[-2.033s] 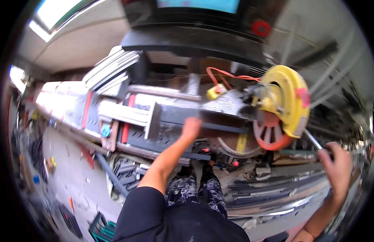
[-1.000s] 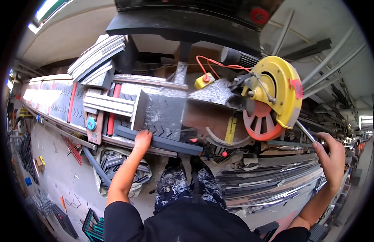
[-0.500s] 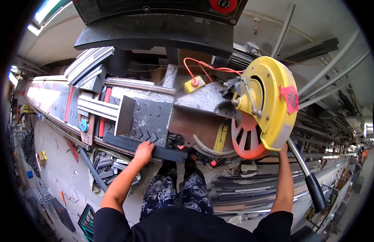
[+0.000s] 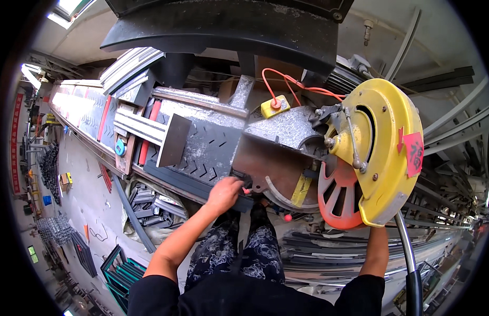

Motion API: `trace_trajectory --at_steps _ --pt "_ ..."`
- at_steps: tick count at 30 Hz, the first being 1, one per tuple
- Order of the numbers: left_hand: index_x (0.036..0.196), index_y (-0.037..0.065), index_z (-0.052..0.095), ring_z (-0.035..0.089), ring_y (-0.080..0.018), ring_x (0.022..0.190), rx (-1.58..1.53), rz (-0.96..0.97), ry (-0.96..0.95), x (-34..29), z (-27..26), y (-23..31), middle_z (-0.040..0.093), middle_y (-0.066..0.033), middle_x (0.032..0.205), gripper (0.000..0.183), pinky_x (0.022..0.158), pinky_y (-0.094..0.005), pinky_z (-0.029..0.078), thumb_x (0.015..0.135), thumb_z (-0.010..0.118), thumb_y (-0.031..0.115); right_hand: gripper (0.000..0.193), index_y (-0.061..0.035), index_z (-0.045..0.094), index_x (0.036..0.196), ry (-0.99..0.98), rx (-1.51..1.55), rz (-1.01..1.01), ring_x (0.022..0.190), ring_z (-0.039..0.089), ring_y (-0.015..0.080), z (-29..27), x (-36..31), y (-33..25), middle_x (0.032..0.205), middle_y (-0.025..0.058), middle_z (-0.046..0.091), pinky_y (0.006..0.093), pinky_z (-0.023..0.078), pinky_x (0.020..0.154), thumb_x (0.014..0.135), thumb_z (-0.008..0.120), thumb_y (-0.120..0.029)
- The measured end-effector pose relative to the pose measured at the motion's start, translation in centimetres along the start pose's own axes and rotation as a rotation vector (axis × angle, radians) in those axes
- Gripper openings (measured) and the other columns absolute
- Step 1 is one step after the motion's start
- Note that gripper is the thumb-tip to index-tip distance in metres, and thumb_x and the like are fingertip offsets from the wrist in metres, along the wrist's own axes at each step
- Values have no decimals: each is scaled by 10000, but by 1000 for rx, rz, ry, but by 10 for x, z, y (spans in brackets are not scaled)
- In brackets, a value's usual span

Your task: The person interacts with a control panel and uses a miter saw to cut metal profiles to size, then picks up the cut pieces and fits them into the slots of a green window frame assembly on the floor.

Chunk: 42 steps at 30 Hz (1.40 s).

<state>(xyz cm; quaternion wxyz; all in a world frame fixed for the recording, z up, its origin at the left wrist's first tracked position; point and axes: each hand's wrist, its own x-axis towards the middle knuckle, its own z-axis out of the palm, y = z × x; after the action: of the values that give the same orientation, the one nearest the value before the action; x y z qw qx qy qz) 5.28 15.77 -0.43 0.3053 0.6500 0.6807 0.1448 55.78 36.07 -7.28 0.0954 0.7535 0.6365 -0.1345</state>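
Observation:
My left hand (image 4: 225, 194) is over the near edge of the saw bench, its fingers bent together beside a small black fitting with a red tip (image 4: 247, 190). Whether they grip it cannot be made out. Beneath and left of that hand, long dark grey profiles (image 4: 176, 179) lie along the bench's front edge. To the right stands a cutting saw with a yellow guard (image 4: 396, 113) and an orange-red slotted lower cover (image 4: 340, 197). My right forearm reaches up behind that guard, which hides the hand.
A long handle (image 4: 408, 245) slopes down from the saw. A yellow switch box (image 4: 275, 106) with an orange cable sits behind the bench plate. Light profiles (image 4: 139, 125) press against an upright metal plate (image 4: 174, 141). Offcuts (image 4: 152, 205) and stacked bars (image 4: 329, 250) lie below.
My left hand has left the dark profile's top and moved right to the red-tipped fitting. The whole view has shifted, and my right hand has gone fully behind the guard.

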Motion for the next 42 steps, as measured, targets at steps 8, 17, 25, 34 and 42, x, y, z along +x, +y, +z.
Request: trace_trajectory --at_steps 8,17,25,34,42 --pt "1167 30 560 513 -272 1179 222 355 256 75 48 67 566 -101 1185 403 1010 -389 404 779 588 135 412 -4 604 1153 -49 8 -385 996 599 375 30 -69 -104 1090 220 614 405 486 853 774 708 -129" --pt "896 97 589 550 -225 864 463 221 135 91 20 -63 523 -52 839 160 763 -342 470 749 556 150 423 10 585 1161 130 555 -438 983 611 331 23 -161 -271 1162 169 599 394 488 861 777 697 -126" --pt "728 97 570 572 -275 786 455 303 389 113 -13 -125 536 -87 781 36 671 -401 475 719 575 131 334 37 534 1030 -486 1679 357 642 635 197 73 -136 -294 904 148 647 275 551 577 947 598 -281" --pt "874 99 575 562 -238 908 426 224 339 120 -23 -130 544 -61 873 106 804 -353 458 790 537 151 249 65 523 1004 -353 1657 540 589 654 232 70 -84 -322 784 153 643 286 561 498 993 491 -181" --pt "972 45 608 563 -316 919 258 158 242 133 -13 -90 574 -128 927 347 804 -416 461 672 743 158 187 22 543 1110 -328 1623 684 625 677 283 51 -74 -341 903 145 645 317 574 450 954 464 -45"
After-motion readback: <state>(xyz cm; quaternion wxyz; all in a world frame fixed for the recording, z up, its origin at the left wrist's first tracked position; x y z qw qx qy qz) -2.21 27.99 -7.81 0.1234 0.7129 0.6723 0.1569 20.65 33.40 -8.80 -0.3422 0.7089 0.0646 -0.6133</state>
